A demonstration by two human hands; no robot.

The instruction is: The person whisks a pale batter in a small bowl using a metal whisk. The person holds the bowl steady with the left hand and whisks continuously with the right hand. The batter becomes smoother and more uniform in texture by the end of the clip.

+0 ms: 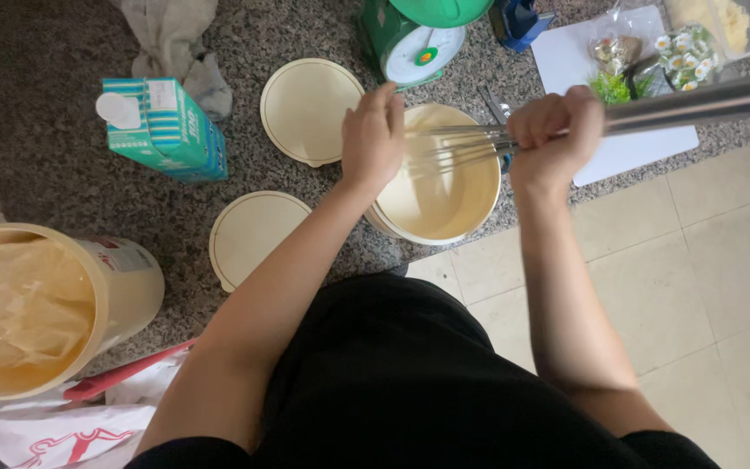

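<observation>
A speckled grey granite desk (62, 165) carries a teal and white drink carton (167, 128) lying on its side, two round cream plastic lids (308, 108) (252, 234) and a green kitchen scale with a white dial (417, 39). At the left edge stands a large cream plastic tub (45, 304) lined with a clear bag. A white cutting board (605, 78) with small wrapped packets lies at the top right, beside a crumpled grey cloth (171, 39) further left.

Teal-white striped carton (167, 128) upper left on counter (white cap); beige tub (123, 282), red-white label, lower left.

A round cream bowl (438, 195) with pale batter stands at the table edge; a metal whisk (466, 143) lies tilted inside it.
</observation>
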